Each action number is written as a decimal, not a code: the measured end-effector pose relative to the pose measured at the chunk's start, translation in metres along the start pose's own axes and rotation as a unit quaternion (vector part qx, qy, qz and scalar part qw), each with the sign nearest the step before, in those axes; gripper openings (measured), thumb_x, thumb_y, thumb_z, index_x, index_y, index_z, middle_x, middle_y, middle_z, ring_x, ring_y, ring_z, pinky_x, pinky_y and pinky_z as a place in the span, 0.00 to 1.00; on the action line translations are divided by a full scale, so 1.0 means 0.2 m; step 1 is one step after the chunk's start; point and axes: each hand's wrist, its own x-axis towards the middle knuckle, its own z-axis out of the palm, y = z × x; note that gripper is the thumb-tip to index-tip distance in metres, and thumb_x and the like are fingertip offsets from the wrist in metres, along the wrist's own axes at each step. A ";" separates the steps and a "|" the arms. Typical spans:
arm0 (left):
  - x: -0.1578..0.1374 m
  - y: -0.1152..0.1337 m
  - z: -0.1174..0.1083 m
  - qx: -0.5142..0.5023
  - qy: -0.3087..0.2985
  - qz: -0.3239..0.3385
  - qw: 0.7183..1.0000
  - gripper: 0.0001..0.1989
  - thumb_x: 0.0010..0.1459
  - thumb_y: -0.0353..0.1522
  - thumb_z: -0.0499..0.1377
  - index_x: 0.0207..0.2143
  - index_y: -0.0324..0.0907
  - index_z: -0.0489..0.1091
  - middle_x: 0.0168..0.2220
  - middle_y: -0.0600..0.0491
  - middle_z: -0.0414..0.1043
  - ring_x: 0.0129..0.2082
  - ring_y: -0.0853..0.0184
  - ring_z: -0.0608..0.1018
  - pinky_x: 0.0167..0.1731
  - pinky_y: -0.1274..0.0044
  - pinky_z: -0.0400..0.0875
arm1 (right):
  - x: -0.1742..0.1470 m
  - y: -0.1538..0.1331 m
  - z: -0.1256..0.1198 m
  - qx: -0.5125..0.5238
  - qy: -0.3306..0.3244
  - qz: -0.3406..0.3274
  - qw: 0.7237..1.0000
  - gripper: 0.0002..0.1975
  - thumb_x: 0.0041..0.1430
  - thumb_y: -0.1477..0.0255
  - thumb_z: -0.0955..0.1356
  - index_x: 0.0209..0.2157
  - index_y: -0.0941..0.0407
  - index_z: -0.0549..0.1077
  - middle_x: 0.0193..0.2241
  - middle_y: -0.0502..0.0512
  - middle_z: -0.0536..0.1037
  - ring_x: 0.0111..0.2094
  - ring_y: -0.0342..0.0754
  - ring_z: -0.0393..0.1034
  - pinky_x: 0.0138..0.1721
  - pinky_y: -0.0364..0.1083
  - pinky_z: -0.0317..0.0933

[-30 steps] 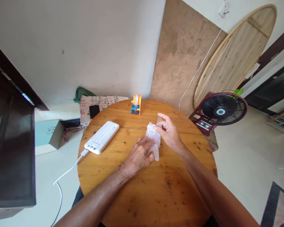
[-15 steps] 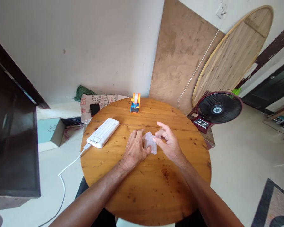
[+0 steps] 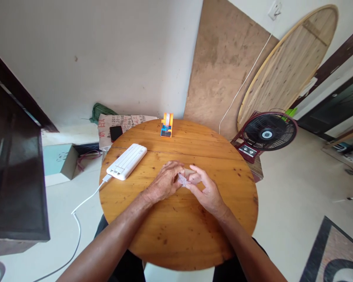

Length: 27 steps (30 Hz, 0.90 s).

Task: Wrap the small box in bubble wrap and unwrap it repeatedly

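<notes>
A small, crumpled piece of thin, pale lilac, see-through plastic is between my two hands above the middle of the round wooden table. My left hand is closed on its left side, fingers curled over it and thumb below. Thumb and fingers of my right hand pinch its right edge, with the index finger raised a little. Much of the plastic is hidden behind the fingers, so its full shape cannot be made out.
A white power bank with a white cable lies on the table's left. An orange and blue tape dispenser stands at the far edge. Beyond the right edge is a dark red fan. A black phone-like object lies on a printed sack.
My left hand has gone from resting beside the spread plastic to gripping it. The plastic is now more bunched up, and my right hand has moved slightly left and nearer to me.
</notes>
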 end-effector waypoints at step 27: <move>-0.01 -0.07 0.03 -0.124 -0.076 -0.018 0.989 0.15 0.49 0.24 0.58 0.42 0.41 0.64 0.46 0.49 0.70 0.44 0.65 0.72 0.45 0.73 0.67 | -0.06 0.06 0.00 -0.102 -0.046 -0.127 0.986 0.24 0.58 0.80 0.61 0.55 0.49 0.63 0.46 0.57 0.75 0.50 0.51 0.69 0.51 0.53 0.64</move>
